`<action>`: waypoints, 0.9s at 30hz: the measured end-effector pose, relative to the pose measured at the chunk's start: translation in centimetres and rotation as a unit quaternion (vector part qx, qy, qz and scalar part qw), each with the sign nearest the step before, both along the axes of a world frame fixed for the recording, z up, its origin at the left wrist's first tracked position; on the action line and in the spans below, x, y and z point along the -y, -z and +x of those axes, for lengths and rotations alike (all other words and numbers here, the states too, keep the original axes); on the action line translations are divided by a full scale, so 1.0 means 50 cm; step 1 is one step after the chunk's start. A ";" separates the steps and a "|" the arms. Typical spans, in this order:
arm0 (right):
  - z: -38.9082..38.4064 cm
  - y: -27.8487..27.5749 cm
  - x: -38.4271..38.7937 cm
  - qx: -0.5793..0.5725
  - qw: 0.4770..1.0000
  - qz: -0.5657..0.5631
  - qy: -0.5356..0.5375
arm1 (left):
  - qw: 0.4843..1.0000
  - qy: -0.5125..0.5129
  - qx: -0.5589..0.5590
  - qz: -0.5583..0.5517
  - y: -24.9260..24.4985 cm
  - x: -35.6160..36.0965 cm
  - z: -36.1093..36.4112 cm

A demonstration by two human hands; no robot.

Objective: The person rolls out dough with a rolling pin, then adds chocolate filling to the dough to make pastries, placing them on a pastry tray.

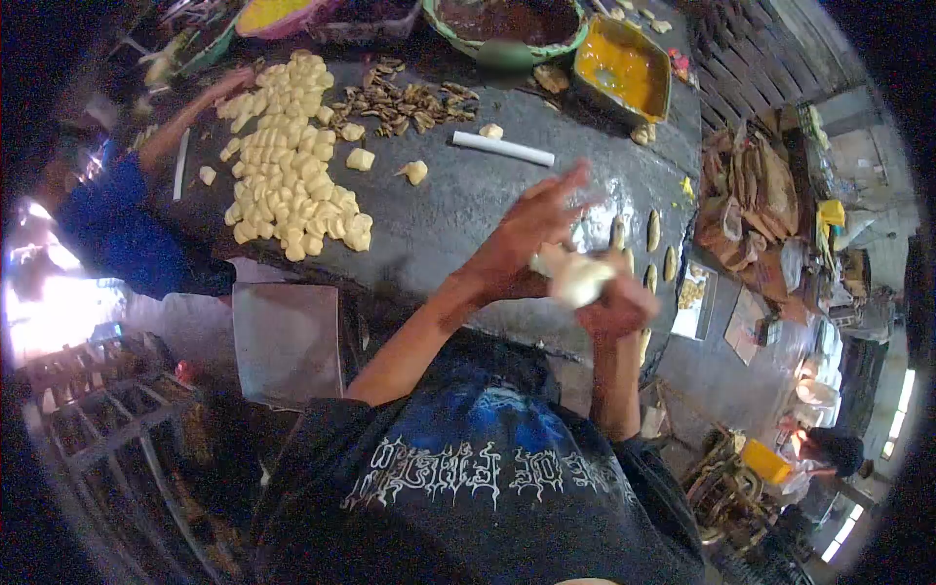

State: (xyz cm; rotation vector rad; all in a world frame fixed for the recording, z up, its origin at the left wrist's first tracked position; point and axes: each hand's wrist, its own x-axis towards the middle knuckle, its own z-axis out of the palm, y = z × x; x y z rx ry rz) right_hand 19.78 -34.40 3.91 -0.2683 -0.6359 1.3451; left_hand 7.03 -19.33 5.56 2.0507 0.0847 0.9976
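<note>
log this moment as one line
left hand and right hand: at pale dough, blurred | white rod: lying on table | dough pieces: heaped left

Left hand, right hand, seemingly holding dough

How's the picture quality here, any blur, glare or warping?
Head view: motion blur smears the dough piece and right hand; white glare on the dark tabletop; blown-out light at far left; fisheye-curved surroundings; dark, grainy corners.

head view (wide) looks down across table.
</note>
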 end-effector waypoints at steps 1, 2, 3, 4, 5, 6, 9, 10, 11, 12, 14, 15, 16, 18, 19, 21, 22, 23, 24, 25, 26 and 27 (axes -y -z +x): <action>0.009 -0.063 -0.039 0.084 0.995 -0.017 0.056 | 0.997 -0.029 0.021 -0.070 0.015 -0.020 0.003; 0.017 -0.126 -0.078 0.172 0.978 -0.040 0.110 | 0.992 -0.090 0.032 -0.083 -0.014 -0.044 -0.028; 0.026 -0.189 -0.118 0.255 0.951 -0.068 0.160 | 0.984 -0.148 0.044 -0.094 -0.030 -0.073 -0.057; 0.052 -0.183 -0.165 0.339 0.913 -0.133 0.182 | 0.980 -0.178 0.027 -0.090 -0.007 -0.108 -0.080; 0.079 -0.169 -0.218 0.418 0.863 -0.195 0.206 | 0.975 -0.206 0.011 -0.084 0.033 -0.146 -0.098; 0.111 -0.138 -0.273 0.501 0.814 -0.230 0.186 | 0.964 -0.246 -0.043 -0.092 0.068 -0.173 -0.117; 0.180 -0.053 -0.465 0.604 0.731 -0.251 0.194 | 0.941 -0.267 -0.170 -0.118 0.194 -0.254 -0.166; 0.222 -0.045 -0.547 0.662 0.681 -0.255 0.181 | 0.933 -0.268 -0.212 -0.112 0.223 -0.271 -0.174; 0.260 -0.046 -0.621 0.716 0.627 -0.259 0.167 | 0.923 -0.270 -0.253 -0.106 0.245 -0.289 -0.182; 0.246 -0.109 -0.688 0.771 0.560 -0.188 0.238 | 0.920 -0.259 -0.278 -0.092 0.262 -0.307 -0.185; 0.323 -0.043 -0.863 0.899 0.383 -0.128 0.171 | 0.913 -0.244 -0.321 -0.058 0.299 -0.338 -0.189; 0.368 0.015 -0.934 0.944 0.284 -0.103 0.133 | 0.910 -0.239 -0.337 -0.035 0.318 -0.354 -0.189; 0.394 0.089 -0.984 0.954 0.246 -0.136 0.105 | 0.913 -0.227 -0.337 -0.038 0.321 -0.368 -0.188; 0.491 0.320 -1.047 0.939 0.293 -0.139 0.112 | 0.917 -0.197 -0.341 -0.061 0.335 -0.390 -0.187; 0.506 0.368 -1.052 0.930 0.329 -0.119 0.112 | 0.917 -0.180 -0.348 -0.081 0.348 -0.398 -0.189; 0.495 0.419 -1.063 0.928 0.355 -0.090 0.068 | 0.931 -0.162 -0.321 -0.058 0.338 -0.406 -0.194; 0.465 0.354 -1.068 0.905 0.394 -0.162 0.013 | 0.934 -0.158 -0.307 -0.089 0.345 -0.411 -0.193; 0.433 0.287 -1.060 0.872 0.430 -0.230 -0.044 | 0.936 -0.155 -0.293 -0.121 0.353 -0.409 -0.194; 0.441 0.315 -1.031 0.800 0.516 -0.302 -0.045 | 0.935 -0.155 -0.294 -0.124 0.361 -0.403 -0.201; 0.460 0.317 -1.035 0.807 0.521 -0.271 -0.069 | 0.935 -0.156 -0.291 -0.125 0.370 -0.400 -0.204; 0.479 0.320 -1.039 0.811 0.526 -0.239 -0.094 | 0.936 -0.158 -0.288 -0.125 0.378 -0.401 -0.202; 0.488 0.304 -1.068 0.881 0.439 -0.106 -0.144 | 0.937 -0.164 -0.282 -0.122 0.384 -0.401 -0.202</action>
